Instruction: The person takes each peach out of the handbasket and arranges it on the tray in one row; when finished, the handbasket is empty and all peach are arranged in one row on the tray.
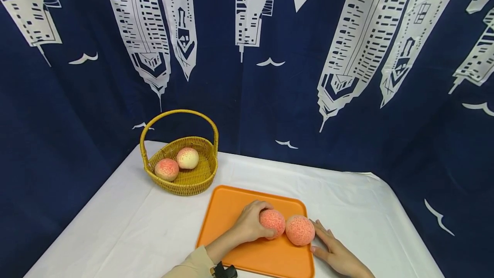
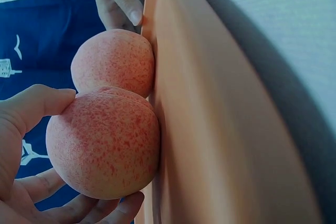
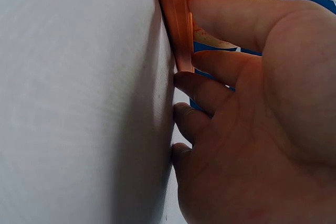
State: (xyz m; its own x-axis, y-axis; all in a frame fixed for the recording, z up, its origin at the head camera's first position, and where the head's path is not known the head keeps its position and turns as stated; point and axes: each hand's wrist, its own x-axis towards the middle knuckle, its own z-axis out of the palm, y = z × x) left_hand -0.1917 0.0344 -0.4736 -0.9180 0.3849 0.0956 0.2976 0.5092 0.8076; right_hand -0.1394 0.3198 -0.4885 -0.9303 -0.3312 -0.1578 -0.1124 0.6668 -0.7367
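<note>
Two pink speckled peaches sit side by side on an orange tray (image 1: 227, 209). My left hand (image 1: 248, 222) grips the left peach (image 1: 273, 224), thumb on one side and fingers on the other; the left wrist view shows this peach (image 2: 105, 145) up close. Against it, at the tray's right edge, lies the other peach (image 1: 300, 230). My right hand (image 1: 337, 256) rests by that edge with its fingers extended. In the right wrist view its thumb and index finger touch the tray's rim (image 3: 177, 19), while the other fingertips are down on the white cloth.
A yellow wicker basket (image 1: 208, 175) with a tall handle stands behind the tray to the left. It holds a pink peach (image 1: 167, 169) and a paler peach (image 1: 187, 158). A white cloth (image 1: 146, 222) covers the table, and a navy curtain (image 1: 247, 98) hangs behind it.
</note>
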